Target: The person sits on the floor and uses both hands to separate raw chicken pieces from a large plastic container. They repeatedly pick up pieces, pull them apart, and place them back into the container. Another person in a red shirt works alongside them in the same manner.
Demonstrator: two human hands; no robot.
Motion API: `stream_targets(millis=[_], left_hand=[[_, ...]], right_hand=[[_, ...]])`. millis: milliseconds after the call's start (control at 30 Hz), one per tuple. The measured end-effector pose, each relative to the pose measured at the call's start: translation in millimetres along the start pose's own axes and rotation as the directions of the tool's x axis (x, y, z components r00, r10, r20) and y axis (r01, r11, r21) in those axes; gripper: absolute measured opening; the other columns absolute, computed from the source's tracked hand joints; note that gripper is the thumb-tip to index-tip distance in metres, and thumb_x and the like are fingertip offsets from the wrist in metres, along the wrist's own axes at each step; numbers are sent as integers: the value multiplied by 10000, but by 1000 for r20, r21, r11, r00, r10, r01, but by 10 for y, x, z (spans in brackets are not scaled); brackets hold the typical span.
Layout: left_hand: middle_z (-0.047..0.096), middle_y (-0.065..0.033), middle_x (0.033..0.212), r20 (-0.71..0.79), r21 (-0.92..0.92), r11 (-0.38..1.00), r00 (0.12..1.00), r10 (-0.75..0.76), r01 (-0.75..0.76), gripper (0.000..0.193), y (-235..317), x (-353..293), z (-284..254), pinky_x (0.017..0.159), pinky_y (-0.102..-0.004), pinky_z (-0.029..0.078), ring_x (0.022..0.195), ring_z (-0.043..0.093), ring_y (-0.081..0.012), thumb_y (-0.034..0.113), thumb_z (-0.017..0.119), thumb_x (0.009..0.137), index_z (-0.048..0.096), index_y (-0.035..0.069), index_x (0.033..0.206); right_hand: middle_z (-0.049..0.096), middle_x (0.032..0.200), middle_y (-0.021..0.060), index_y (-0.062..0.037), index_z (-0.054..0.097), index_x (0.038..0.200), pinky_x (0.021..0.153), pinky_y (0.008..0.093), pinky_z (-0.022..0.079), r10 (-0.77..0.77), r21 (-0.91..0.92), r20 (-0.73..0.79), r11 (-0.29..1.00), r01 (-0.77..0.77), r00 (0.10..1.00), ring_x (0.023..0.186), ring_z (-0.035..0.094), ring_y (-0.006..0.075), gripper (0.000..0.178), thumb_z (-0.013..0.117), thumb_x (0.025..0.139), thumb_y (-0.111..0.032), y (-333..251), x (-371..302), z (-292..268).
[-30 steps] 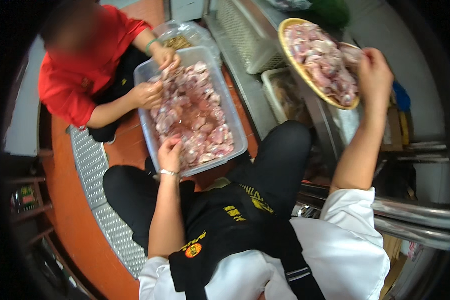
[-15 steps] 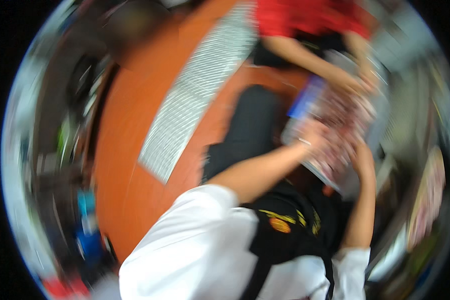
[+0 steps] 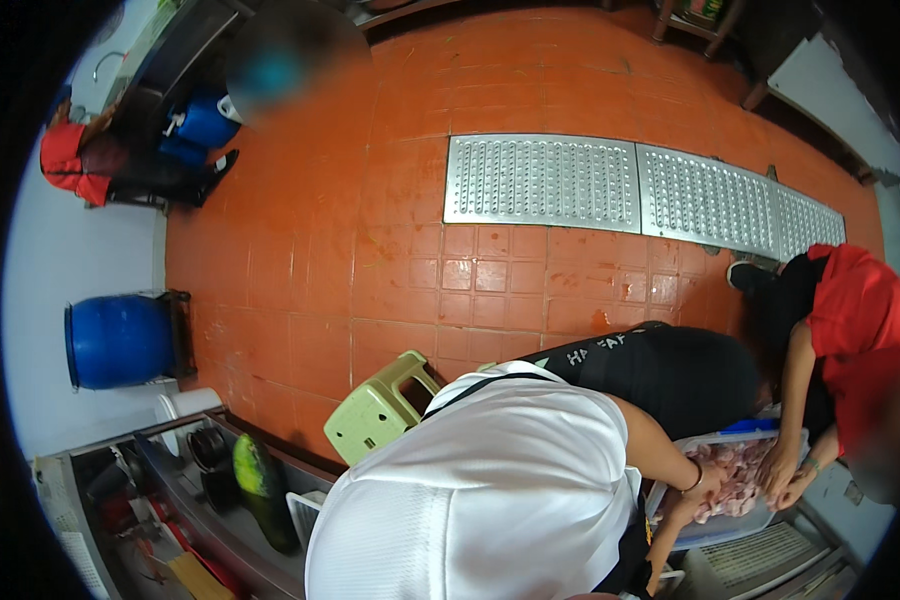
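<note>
We're working our left hand (image 3: 710,482) and right hand (image 3: 681,507) low, at the raw meat (image 3: 738,468).
We're minding the co-worker's hands (image 3: 778,470) beside ours; whether ours are grasping pieces, we cannot tell.

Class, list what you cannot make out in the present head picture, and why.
All in the head view:
Left hand: fingertips lost against the meat.
Right hand: partly covered by the left hand.
Clear tub: its floor lies under meat.
Dim items at lower left: too small to identify.
</note>
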State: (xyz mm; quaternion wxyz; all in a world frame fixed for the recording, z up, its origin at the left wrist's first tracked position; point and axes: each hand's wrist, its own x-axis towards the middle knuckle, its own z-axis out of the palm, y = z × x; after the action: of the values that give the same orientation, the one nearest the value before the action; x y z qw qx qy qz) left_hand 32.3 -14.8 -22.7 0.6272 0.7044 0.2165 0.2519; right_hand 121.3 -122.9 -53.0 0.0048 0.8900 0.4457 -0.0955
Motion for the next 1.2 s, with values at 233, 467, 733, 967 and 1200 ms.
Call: stream_targets(millis=[233, 467, 733, 967, 1200], left_hand=[[499, -147, 917, -90, -7, 962, 959, 271, -272, 270, 146, 311, -175, 759, -386, 411, 879, 477, -296, 129, 635, 558, 599, 89, 823], [535, -141, 842, -496, 453, 781, 606, 622, -430, 340, 942, -231, -2627, 764, -402, 389, 864, 464, -332, 64, 573, 473, 594, 35, 811], [548, -109, 872, -537, 410, 282, 479, -695, 868, 272, -869, -3900, -3916, 689, -385, 427, 963, 471, -268, 74, 560, 616, 592, 49, 885], [554, -98, 900, -213, 335, -34, 41, -976, 942, 283, -1189, -5411, -3328, 723, -380, 415, 970, 480, -259, 109, 576, 623, 596, 65, 902], [560, -88, 928, -232, 236, 191, 246, -941, 953, 296, -1332, -4476, -3661, 757, -375, 402, 976, 489, -249, 144, 593, 629, 601, 80, 918]], right_hand=[[605, 776, 174, -39, 563, 912, 599, 394, 445, -26, 132, 53, 991, 19, 998, 681, 586, 287, 315, 637, 648, -194, -180, -32, 12], [597, 746, 156, -33, 565, 848, 600, 378, 441, -61, 13, 190, 998, 60, 980, 631, 565, 274, 244, 612, 650, -168, -49, 54, 91], [595, 753, 89, -33, 581, 869, 589, 342, 454, 6, 265, 213, 962, -64, 977, 634, 558, 199, 191, 525, 810, -206, -274, -101, 35], [390, 1275, 143, -102, 539, 1101, 998, 372, 247, 46, 297, 0, 954, -44, 999, 1200, 312, 304, 451, 627, 667, -187, -355, -215, -251], [581, 894, 148, -62, 573, 840, 698, 438, 435, 354, 228, 70, 904, -360, 933, 861, 556, 324, 198, 589, 705, -206, -339, -379, -247]])
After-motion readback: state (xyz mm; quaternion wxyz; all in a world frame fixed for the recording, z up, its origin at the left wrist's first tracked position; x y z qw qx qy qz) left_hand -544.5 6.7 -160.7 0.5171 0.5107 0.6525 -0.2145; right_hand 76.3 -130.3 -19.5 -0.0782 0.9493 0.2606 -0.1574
